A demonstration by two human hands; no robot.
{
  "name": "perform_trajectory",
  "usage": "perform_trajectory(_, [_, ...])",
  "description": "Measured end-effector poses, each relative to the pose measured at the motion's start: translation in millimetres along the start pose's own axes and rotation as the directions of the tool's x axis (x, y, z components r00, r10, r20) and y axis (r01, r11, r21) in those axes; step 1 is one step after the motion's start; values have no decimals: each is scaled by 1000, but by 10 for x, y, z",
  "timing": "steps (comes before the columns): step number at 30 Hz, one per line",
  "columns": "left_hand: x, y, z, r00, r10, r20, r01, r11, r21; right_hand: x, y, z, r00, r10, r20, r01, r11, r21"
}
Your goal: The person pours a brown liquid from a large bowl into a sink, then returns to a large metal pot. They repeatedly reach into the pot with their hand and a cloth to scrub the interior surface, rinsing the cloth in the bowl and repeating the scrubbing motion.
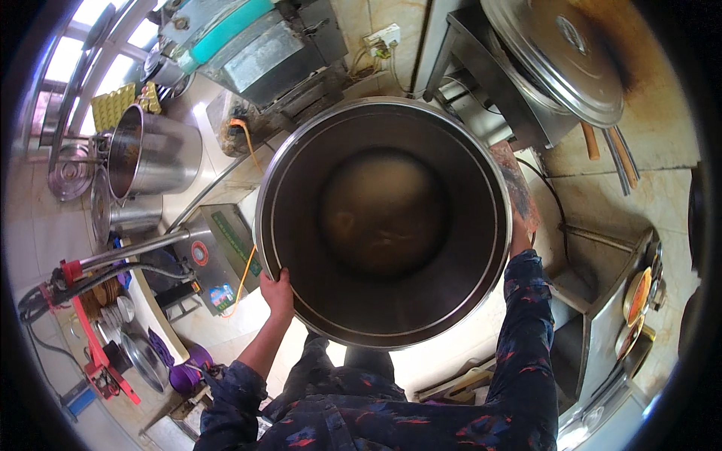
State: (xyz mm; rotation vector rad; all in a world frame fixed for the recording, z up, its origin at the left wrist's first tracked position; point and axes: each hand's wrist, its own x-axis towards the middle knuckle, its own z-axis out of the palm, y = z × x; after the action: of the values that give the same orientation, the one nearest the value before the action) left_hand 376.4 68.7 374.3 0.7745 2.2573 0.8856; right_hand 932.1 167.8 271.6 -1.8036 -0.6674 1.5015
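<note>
A large, deep metal stockpot fills the middle of the view, its round mouth turned up toward me. Its inner wall is dark. At the bottom is a dull brownish sheen, and I cannot tell whether that is liquid or bare metal. My left hand grips the near-left rim with the thumb over the edge. On the opposite side, my right hand is against the outer wall below the rim, its fingers mostly hidden by the pot. The underside of the pot is out of sight.
A machine with a teal strip stands beyond the pot. Upper right, a large round lid tilts over a metal stand. A steel pot is at left, near a metal box with an orange cable. A steel cabinet is right.
</note>
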Motion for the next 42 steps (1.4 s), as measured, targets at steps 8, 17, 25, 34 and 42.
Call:
perform_trajectory(8, [20, 54, 3, 1000, 4, 1, -4, 997, 81, 461, -480, 49, 988, -124, 94, 136, 983, -124])
perform_trajectory(17, [24, 228, 46, 999, 28, -45, -28, 1000, 2, 300, -517, -480, 970, -13, 243, 58, 982, -182])
perform_trajectory(25, [180, 79, -244, 998, -70, 8, 70, 997, -43, -1019, -1022, 773, 999, 13, 37, -16, 997, 69])
perform_trajectory(34, [635, -281, -757, 994, -106, 30, 108, 992, -68, -1310, -1141, 1400, 989, -143, 40, 143, 990, -3])
perform_trajectory(42, [999, -672, -1087, 985, -152, 78, 161, 980, -119, -1804, -1246, 2093, 988, -124, -92, 123, 992, -20])
